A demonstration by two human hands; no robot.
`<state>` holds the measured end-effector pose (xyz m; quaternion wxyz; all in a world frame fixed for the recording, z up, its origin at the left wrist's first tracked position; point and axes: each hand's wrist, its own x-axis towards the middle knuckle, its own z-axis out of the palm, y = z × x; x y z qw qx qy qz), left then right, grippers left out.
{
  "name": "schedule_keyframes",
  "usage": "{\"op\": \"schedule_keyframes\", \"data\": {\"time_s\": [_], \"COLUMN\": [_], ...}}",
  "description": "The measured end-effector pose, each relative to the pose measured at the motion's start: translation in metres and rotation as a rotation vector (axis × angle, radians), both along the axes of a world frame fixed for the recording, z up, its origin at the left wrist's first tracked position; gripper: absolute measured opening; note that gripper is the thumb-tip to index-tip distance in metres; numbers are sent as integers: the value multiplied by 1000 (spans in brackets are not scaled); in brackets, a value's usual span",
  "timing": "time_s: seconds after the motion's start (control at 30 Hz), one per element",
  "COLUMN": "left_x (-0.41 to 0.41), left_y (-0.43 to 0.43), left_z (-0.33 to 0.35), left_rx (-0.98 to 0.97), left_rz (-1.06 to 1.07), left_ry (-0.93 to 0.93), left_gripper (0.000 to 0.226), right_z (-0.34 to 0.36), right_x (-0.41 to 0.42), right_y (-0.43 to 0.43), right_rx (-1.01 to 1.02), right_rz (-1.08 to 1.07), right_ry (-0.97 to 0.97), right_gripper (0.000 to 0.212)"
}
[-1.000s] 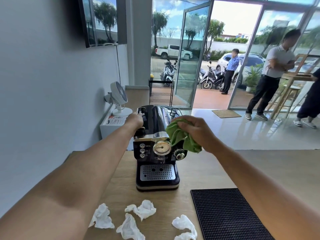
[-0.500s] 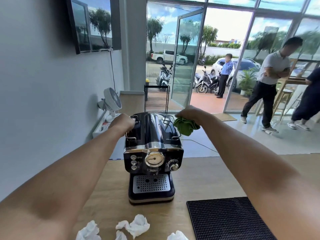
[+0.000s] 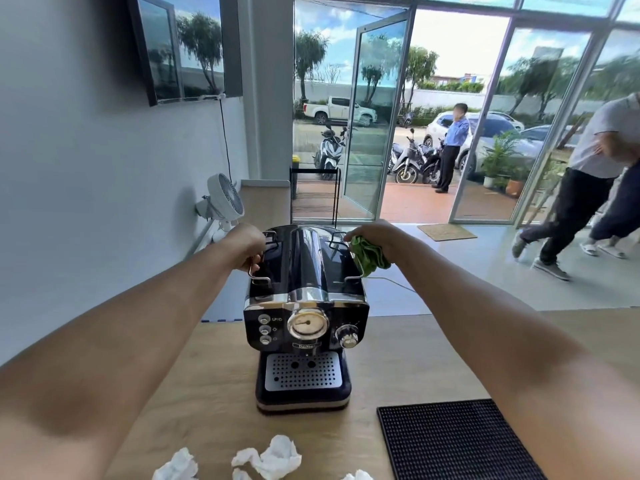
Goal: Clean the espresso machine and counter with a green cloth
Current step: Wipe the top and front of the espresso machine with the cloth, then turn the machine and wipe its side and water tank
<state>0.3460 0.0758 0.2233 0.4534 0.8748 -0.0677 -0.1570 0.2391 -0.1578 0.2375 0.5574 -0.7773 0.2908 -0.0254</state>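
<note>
While a person's left grip (image 3: 247,249) is curled tight round the left rail (image 3: 259,276) on top of the espresso machine (image 3: 304,306), the right grip (image 3: 375,237) clutches a bunched green cloth (image 3: 369,252) against the machine's upper right edge, beside the right rail (image 3: 341,237). The cloth is wadded into the palm, with folds spilling out below the fingers and over the side of the housing. Both bare forearms reach forward from the lower corners of the head view.

The black-and-chrome machine stands upright on a wooden table (image 3: 408,358), its front panel facing the camera with a round gauge (image 3: 307,323), three small buttons to the gauge's left and a chrome knob (image 3: 347,336) to its right. Its drip tray (image 3: 303,370) at the base is covered by a perforated metal grille; two dark round marks show near the grille's upper edge, and what they are cannot be told.

Near the camera, crumpled white tissues (image 3: 273,457) lie on the table, well apart from the machine, and a black ribbed mat (image 3: 453,441) lies to their right. A small white fan (image 3: 225,199) sits by the wall behind the left grip. A black wire rack (image 3: 313,195) by the open glass door (image 3: 374,116) carries a small yellow item on its top left corner. Outside, one person in a blue shirt (image 3: 453,147) stands near parked motorbikes; another in a white shirt (image 3: 588,181) strides across the tiled floor at right.
</note>
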Motion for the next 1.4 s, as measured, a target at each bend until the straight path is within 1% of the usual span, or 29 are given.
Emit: {"op": "schedule_keyframes", "data": {"time_s": [0.07, 0.1, 0.2, 0.27, 0.33, 0.43, 0.57, 0.67, 0.8, 0.87, 0.9, 0.97, 1.07, 1.2, 1.4], "left_x": [9, 13, 23, 27, 29, 29, 29, 30, 32, 32, 32, 35, 36, 33, 30], "left_y": [0, 1, 0, -3, -5, -9, -16, -26, -41, -47, -50, -54, -59, -70, -81], "left_z": [0, 0, 4, 9, 16, 26, 35, 37, 36, 33, 32, 28, 22, 14, 12], "left_rx": [59, 96, 230, 291, 300, 304, 291, 281, 261, 265, 271, 283, 259, 231, 274], "left_rz": [-8, -21, -89, -138, -173, -229, -281, -303, -313, -313, -315, -315, -315, -331, -321], "left_ry": [-34, -48, -83, -103, -140, -194, -229, -250, -292, -320, -336, -365, -394, -401, -413], "left_gripper": [24, 22, 21, 15, 9, 17, 25, 27, 28, 30, 32, 34, 33, 30, 36], "right_z": [1, 1, 0, -2, -6, -8, -12, -23, -34, -38, -38, -39, -40, -44, -52], "right_x": [-3, -7, -22, -33, -44, -59, -82, -87, -88, -89, -89, -89, -88, -89, -92], "right_y": [1, 3, 9, 15, 20, 31, 62, 83, 105, 110, 113, 116, 120, 117, 105], "right_rx": [23, 35, 125, 200, 234, 366, 506, 557, 585, 574, 567, 556, 567, 564, 590], "right_rz": [16, 25, 70, 69, 43, 73, 129, 111, 63, 46, 39, 32, 13, 9, 38], "right_ry": [-1, 2, 2, -20, -36, -63, -90, -124, -162, -175, -187, -216, -246, -263, -295], "right_gripper": [13, 15, 31, 34, 30, 27, 32, 21, 19, 36, 35, 21, 25, 8, 17]}}
